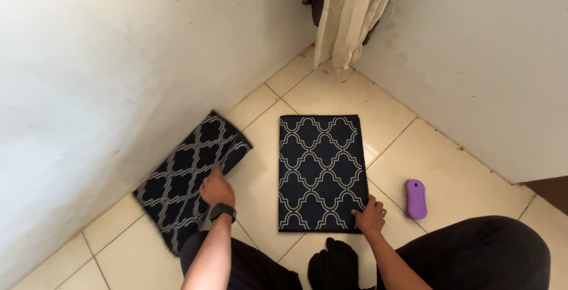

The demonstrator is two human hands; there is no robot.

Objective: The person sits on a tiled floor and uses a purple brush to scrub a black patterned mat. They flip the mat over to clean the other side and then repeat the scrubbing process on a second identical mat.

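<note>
We see left hand (216, 188) flat, fingers spread, pinning skewed patterned mat (192, 177) at 9 o'clock; right hand (370, 215) flat, unclenched, steadying squared mat (321, 172)'s corner. Purple brush (415, 198) idle at 3 o'clock.

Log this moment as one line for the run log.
left hand flat on left patterned mat | right hand on right patterned mat corner | purple brush beside

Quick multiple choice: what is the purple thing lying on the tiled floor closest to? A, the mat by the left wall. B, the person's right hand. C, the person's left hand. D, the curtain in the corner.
B: the purple brush lies on the floor tiles just beside the right hand, which rests on the corner of the flat mat, far from the other choices.
</note>
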